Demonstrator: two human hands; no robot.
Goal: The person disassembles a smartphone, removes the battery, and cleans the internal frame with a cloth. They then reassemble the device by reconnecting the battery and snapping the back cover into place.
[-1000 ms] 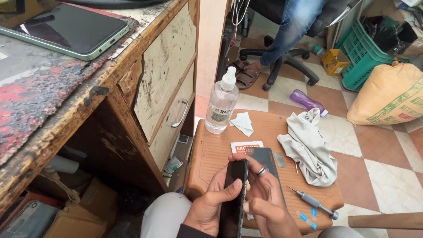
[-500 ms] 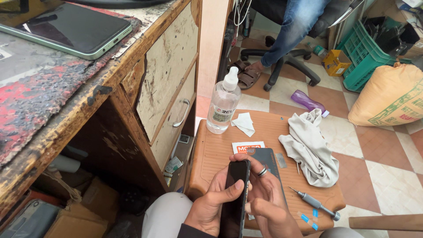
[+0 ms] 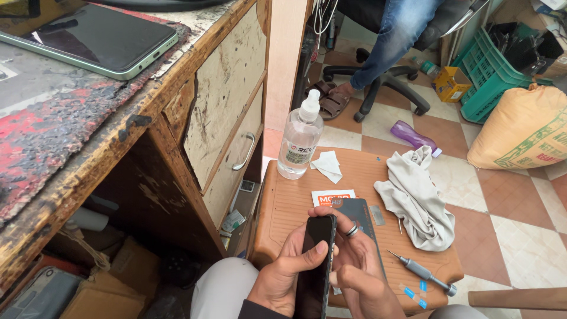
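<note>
Black phone (image 3: 315,266) gripped, both hands' fingers (image 3: 307,251) curled.

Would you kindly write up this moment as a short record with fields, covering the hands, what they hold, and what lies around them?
Left hand: wrapped around a black phone, thumb on its face.
Right hand: ring on one finger, fingers against the phone's right edge.
Surface: brown stool under the hands.
On the stool: clear spray bottle, white wipe, grey cloth, screwdriver, dark panel, blue tabs.
Left of view: worn wooden desk with a green-edged phone.
Background: a seated person's leg, green crate, tan sack.
</note>
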